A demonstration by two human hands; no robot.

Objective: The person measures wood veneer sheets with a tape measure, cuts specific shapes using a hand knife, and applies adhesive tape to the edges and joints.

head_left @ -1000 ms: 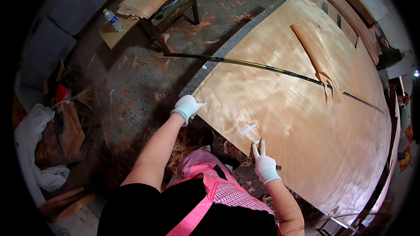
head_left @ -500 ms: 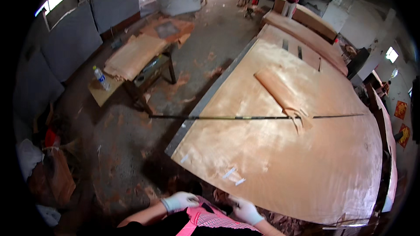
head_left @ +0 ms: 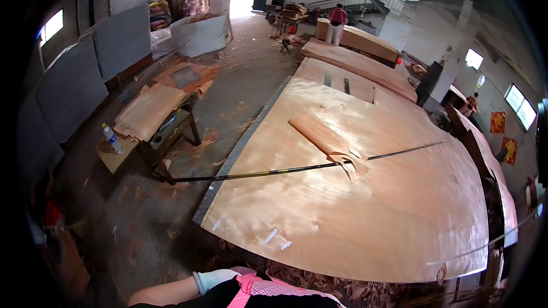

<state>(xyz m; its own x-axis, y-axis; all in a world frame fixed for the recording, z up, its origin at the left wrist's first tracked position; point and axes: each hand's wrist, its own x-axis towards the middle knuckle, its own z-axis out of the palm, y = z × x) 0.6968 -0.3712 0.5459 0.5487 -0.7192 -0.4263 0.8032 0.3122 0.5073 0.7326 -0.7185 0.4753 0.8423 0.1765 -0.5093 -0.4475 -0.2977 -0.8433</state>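
My left hand (head_left: 214,279), in a pale glove, is at the lower edge against the pink checked apron (head_left: 274,287) at my waist. Its fingers are hidden by the apron's cloth, so I cannot tell what they hold. My right hand is out of view. In front of me spreads a broad stack of thin wood veneer sheets (head_left: 365,228), with strips of white tape (head_left: 270,236) near its closest edge. On top lies a rolled bundle of veneer (head_left: 319,136), and a long dark pole (head_left: 257,173) crosses beneath or beside its frayed end.
A low bench at left bears a veneer pile (head_left: 149,113) and a plastic bottle (head_left: 111,138). Veneer scraps (head_left: 342,276) litter the floor below the stack's near edge. A person (head_left: 337,20) stands at the far end; another (head_left: 471,102) is at far right.
The view has lifted and swung right, so the stack sits lower and further left. My right hand, seen gloved at the apron before, has left the picture; less of my left hand shows.
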